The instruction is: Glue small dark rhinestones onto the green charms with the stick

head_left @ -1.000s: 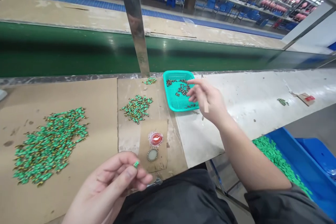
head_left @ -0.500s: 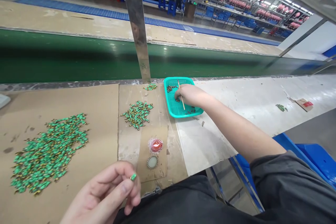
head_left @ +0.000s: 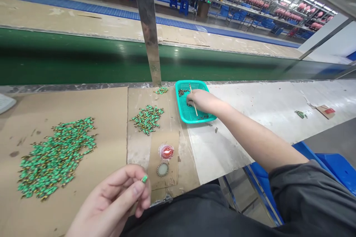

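Between the thumb and forefinger of my left hand (head_left: 119, 196) is a small green piece (head_left: 144, 179) with a bit of gold on it. My right hand (head_left: 204, 100) reaches into a turquoise plastic basket (head_left: 181, 115), its fingertips down among small dark pieces (head_left: 182, 92). A thin wooden stick (head_left: 195, 109) is tucked in that same hand, slanting across the fingers. What the right fingertips pinch, if anything, is hidden. Close to my left hand, a round red glossy blob (head_left: 167, 152) and a pale disc with a beaded rim (head_left: 162, 169) lie on a cardboard piece (head_left: 172, 179).
A large heap of green pieces (head_left: 59, 155) covers cardboard at left; a smaller heap (head_left: 148, 119) and a few more (head_left: 161, 90) lie left of the basket. A metal post (head_left: 150, 40) rises behind. Farther right are another small pile (head_left: 300, 114) and a cardboard scrap (head_left: 324, 112).
The whole view has shifted slightly. My right hand stays in the basket with the stick, and my left hand still pinches the green piece.
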Tool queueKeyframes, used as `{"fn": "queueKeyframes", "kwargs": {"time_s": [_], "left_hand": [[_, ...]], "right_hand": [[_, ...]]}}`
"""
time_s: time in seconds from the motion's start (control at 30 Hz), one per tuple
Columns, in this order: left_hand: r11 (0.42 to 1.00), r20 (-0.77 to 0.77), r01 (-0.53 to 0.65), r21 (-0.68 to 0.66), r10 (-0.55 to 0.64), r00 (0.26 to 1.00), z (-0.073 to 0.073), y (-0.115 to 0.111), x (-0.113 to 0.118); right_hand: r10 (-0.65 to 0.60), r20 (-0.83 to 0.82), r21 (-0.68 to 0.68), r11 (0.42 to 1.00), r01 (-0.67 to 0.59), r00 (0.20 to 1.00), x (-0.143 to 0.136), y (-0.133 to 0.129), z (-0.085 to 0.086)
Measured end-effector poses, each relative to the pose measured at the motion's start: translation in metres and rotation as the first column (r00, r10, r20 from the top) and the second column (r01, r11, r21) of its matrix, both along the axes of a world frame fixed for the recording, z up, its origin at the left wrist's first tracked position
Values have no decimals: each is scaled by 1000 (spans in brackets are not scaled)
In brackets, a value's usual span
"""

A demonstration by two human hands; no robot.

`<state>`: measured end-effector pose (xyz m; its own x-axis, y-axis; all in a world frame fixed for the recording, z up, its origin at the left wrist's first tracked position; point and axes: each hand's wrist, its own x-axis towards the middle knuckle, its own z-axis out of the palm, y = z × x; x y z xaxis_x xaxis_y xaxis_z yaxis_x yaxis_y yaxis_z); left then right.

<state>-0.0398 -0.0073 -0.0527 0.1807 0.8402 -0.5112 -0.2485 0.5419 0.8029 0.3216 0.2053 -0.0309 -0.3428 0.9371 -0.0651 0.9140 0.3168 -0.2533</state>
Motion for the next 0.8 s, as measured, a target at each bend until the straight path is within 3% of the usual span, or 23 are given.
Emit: {"fn": "queueKeyframes", "kwargs": {"time_s": [0.13, 0.27, 0.33, 0.43, 0.57, 0.8], "left_hand": [[1000, 39, 7, 7, -8, 999, 22, 1, 10], [989, 137, 119, 83, -130, 982, 31, 5, 13], [980, 154, 148, 135, -168, 974, 33, 5, 13], [970, 166, 147, 196, -180, 970, 34, 4, 16], [956, 173, 150, 251, -197, 965, 36, 1, 19], [946, 167, 185, 266, -234, 958, 34, -6, 15]], "right_hand": [[28, -178, 137, 991, -4, 984, -8, -33, 15], [196, -397, 257, 962, -96, 897, -37, -109, 33], [349, -652, 304, 934, -189, 674, -58, -151, 36], [324, -824, 254, 945, -207, 465, -87, -194, 35], [244, -876, 212, 970, -123, 417, -105, -210, 31], [294, -868, 257, 955, -145, 400, -108, -212, 30]]}}
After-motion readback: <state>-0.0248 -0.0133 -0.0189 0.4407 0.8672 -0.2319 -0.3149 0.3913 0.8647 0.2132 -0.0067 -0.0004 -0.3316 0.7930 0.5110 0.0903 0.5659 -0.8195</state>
